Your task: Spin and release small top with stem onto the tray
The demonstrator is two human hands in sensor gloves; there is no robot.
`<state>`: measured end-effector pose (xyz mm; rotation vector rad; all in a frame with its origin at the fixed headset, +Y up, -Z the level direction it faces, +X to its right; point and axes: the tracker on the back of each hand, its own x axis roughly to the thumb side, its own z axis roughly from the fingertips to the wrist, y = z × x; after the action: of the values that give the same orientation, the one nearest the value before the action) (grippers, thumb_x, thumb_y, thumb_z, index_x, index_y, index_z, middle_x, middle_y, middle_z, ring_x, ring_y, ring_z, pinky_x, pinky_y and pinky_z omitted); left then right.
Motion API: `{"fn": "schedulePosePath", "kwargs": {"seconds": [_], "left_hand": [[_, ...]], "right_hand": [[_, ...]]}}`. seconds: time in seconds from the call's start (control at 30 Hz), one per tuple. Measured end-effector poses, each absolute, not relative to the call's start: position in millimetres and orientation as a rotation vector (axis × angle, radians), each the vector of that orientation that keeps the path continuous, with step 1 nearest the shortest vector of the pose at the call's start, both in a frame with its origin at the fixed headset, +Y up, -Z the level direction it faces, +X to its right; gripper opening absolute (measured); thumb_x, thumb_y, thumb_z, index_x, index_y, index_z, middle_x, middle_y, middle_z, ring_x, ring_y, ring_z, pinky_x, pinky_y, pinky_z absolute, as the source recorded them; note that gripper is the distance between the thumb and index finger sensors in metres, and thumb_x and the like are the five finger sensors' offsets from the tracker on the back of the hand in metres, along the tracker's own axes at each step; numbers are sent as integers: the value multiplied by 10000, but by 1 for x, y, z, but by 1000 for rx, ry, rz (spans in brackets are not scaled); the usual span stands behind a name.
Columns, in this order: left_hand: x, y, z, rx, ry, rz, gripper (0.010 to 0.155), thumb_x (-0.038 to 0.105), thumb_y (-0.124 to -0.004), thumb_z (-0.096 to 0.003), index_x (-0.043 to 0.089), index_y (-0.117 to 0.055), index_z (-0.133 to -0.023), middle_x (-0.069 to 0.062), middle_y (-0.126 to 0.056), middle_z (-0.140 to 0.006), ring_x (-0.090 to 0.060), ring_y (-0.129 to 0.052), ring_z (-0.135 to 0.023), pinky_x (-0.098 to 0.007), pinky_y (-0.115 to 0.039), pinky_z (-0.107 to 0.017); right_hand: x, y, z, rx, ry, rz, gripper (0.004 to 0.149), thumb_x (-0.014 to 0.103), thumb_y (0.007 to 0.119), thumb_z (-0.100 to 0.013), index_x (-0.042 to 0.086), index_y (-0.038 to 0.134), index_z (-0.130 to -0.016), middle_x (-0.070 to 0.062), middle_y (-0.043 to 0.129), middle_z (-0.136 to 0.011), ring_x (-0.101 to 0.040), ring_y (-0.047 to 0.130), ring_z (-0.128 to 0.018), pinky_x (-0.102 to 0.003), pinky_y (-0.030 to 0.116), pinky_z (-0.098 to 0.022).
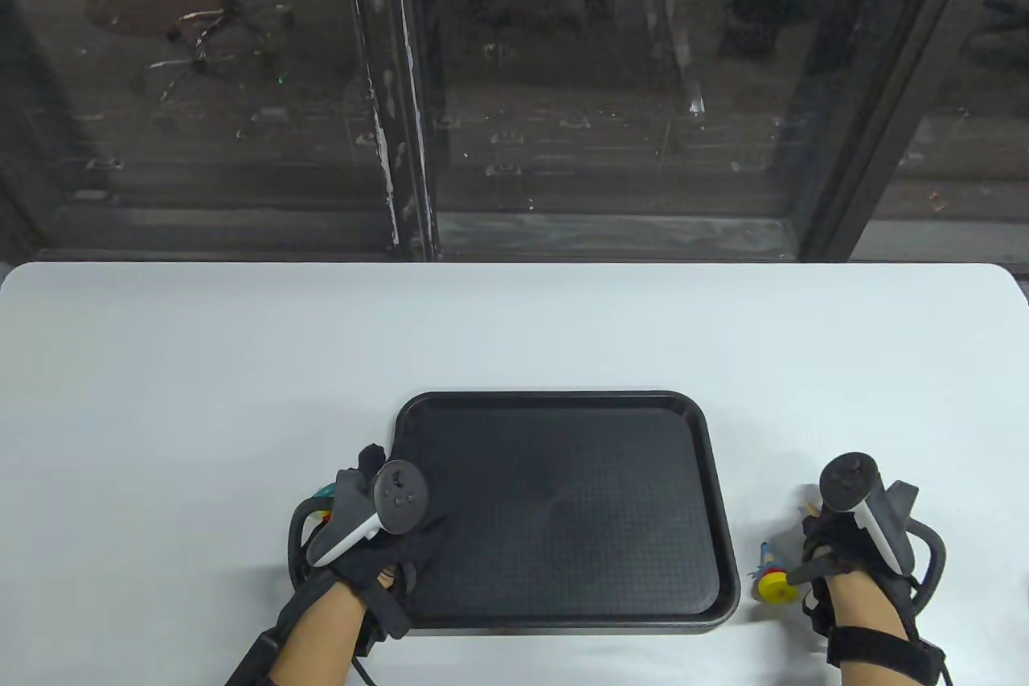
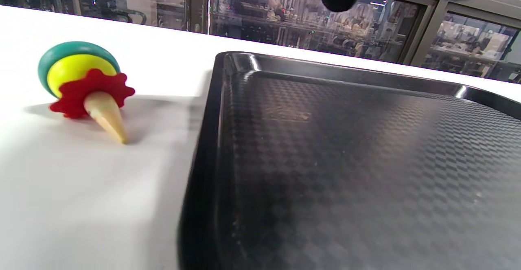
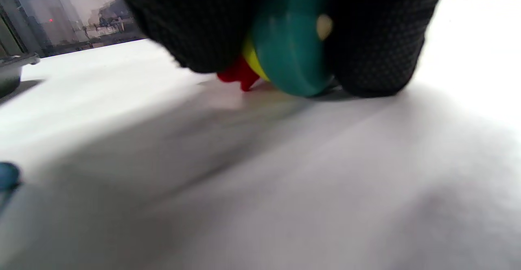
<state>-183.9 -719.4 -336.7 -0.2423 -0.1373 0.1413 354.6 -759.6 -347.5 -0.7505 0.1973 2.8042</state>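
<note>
Small top with stem (image 1: 773, 578) by one tray (image 1: 563, 493), right hand (image 1: 852, 541) seemingly pinching second top (image 3: 289, 46), left hand (image 1: 378, 549) relaxed

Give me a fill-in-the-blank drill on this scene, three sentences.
1. The left top lies on its side on the ___, beside the tray.
2. Its gear-shaped disc is ___.
3. The other top is gripped by fingers of the ___ hand.
Missing words: table; red; right.
</note>
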Motion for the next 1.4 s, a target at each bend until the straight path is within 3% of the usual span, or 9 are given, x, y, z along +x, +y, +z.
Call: {"fn": "schedulePosePath", "kwargs": {"seconds": [0.13, 0.33, 0.47, 0.57, 0.63, 0.77, 1.0, 1.1, 1.4], "left_hand": [[-184, -720, -337, -246, -140, 154, 764, 726, -595, -358, 522, -451, -1081, 43, -269, -1289, -388, -219, -1187, -611, -364, -859], [-186, -718, -339, -246, -139, 191, 766, 725, -596, -356, 513, -466, -1080, 40, -283, -1287, -387, -242, -1182, -612, -368, -856], [-187, -716, -340, -245, -138, 206, 763, 724, -597, -358, 508, -474, -1079, 39, -286, -1286, -388, -238, -1179, -616, -363, -853], [-189, -714, -340, -237, -139, 217, 763, 725, -597, -358, 507, -475, -1079, 38, -291, -1285, -386, -236, -1179, -617, -362, -852], [-190, -712, -340, -235, -141, 231, 764, 725, -598, -359, 504, -478, -1080, 36, -291, -1285, -386, -235, -1178, -617, -362, -851], [-190, -712, -339, -240, -138, 231, 763, 725, -598, -359, 504, -480, -1080, 34, -296, -1285, -388, -236, -1177, -618, -361, -850], [-188, -713, -338, -248, -154, 218, 760, 724, -596, -364, 501, -484, -1082, 30, -312, -1285, -388, -235, -1178, -618, -363, -850], [-187, -714, -338, -262, -163, 213, 759, 724, -596, -365, 499, -489, -1082, 30, -317, -1286, -389, -235, -1177, -620, -363, -848], [-186, -714, -339, -264, -169, 225, 747, 721, -600, -367, 507, -508, -1076, 34, -331, -1287, -384, -213, -1183, -619, -355, -851]], "right_hand": [[361, -758, -344, -734, 188, 2723, 528, 330, 751, -438, 262, 657, -953, -78, 636, -919, -308, 787, -789, -378, 893, -512], [363, -745, -340, -679, 44, 2593, 422, 439, 713, -440, 351, 759, -851, -20, 730, -882, -263, 874, -751, -359, 930, -484], [350, -722, -338, -514, -50, 2485, 380, 464, 759, -401, 389, 901, -746, -48, 661, -962, -339, 741, -875, -512, 778, -615], [325, -692, -335, -329, -180, 2591, 364, 465, 781, -394, 447, 896, -739, 23, 744, -840, -236, 806, -735, -521, 742, -617], [299, -678, -333, -127, -237, 2677, 371, 457, 790, -389, 413, 906, -739, 46, 863, -735, -179, 927, -598, -498, 782, -590], [245, -670, -333, 185, -192, 2781, 364, 422, 818, -378, 377, 918, -725, 39, 973, -652, -153, 1019, -494, -463, 856, -539], [147, -680, -341, 603, -210, 2971, 368, 388, 847, -347, 341, 942, -700, 32, 1019, -623, -146, 1064, -482, -454, 894, -531], [118, -688, -346, 689, -233, 3016, 370, 374, 851, -348, 346, 932, -708, 40, 1007, -649, -146, 1057, -517, -453, 878, -563], [80, -712, -349, 855, -107, 3080, 408, 310, 870, -354, 325, 913, -759, 29, 994, -701, -164, 1052, -580, -459, 862, -595]]}}
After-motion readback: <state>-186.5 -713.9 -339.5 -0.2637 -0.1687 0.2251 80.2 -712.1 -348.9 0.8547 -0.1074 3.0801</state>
